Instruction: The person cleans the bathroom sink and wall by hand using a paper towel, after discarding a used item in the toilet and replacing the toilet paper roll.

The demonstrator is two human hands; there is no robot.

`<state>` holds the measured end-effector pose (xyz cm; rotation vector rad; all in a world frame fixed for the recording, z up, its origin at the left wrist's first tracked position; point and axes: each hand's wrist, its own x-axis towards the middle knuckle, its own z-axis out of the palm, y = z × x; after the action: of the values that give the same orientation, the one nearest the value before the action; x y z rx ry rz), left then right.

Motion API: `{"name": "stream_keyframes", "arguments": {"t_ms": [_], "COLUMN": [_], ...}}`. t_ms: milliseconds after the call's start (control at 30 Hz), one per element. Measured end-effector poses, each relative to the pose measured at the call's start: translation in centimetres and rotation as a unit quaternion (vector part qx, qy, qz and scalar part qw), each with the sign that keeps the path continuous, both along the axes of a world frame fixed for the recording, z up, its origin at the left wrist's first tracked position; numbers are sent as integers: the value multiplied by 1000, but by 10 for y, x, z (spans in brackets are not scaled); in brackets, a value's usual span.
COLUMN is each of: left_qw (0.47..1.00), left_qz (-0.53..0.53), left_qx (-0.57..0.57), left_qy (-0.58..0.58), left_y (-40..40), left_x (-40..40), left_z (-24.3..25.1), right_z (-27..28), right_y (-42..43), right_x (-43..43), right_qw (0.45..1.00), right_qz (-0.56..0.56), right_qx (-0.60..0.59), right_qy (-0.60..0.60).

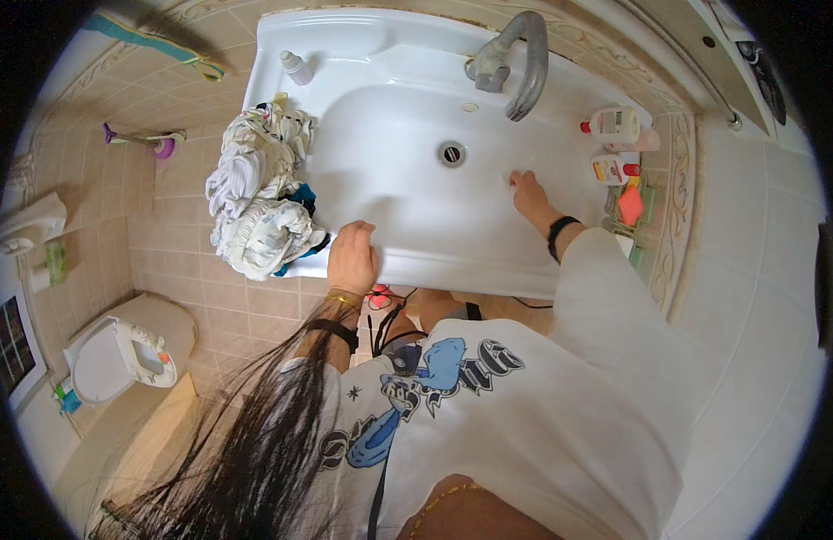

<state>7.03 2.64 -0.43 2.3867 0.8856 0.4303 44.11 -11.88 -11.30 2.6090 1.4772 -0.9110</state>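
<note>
A white ceramic washbasin [403,182] spreads out before me, its bowl without standing water. My left hand [352,256] rests at the front rim, back upward, with the fingertips curled from sight. Just left of it, a heap of crumpled white patterned clothes [261,196] lies on the basin's left ledge, with a dark teal cloth [302,197] partly under it. Inside the bowl, to the right of the drain [451,154], my right hand [530,194] has its fingers bent near the surface. Whether anything small is between those fingers cannot be made out.
A grey metal faucet [524,67] arches over the back of the bowl. Bottles with red caps [614,126] and a coral-coloured sponge [630,205] line the right ledge. A small white bottle [296,68] stands at back left. A toilet [129,351] is on the left.
</note>
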Motion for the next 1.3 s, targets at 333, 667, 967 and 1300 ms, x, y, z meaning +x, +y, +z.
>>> {"name": "stream_keyframes", "arguments": {"t_ms": [333, 667, 967, 1300], "left_qw": [1000, 1000, 1000, 1000], "left_qz": [-12, -15, -13, -24], "left_qx": [7, 6, 11, 12], "left_qy": [-19, -16, -5, 3], "left_y": [3, 2, 2, 3], "left_x": [1, -1, -5, 0], "left_z": [-6, -3, -8, -8], "right_z": [-29, -14, -22, -5], "right_y": [126, 224, 64, 53], "right_x": [-44, -153, -107, -32], "right_qw": [965, 880, 927, 991], "right_qz": [-110, 187, 59, -86], "right_qx": [212, 427, 36, 66], "right_qy": [-110, 96, 370, -75]}}
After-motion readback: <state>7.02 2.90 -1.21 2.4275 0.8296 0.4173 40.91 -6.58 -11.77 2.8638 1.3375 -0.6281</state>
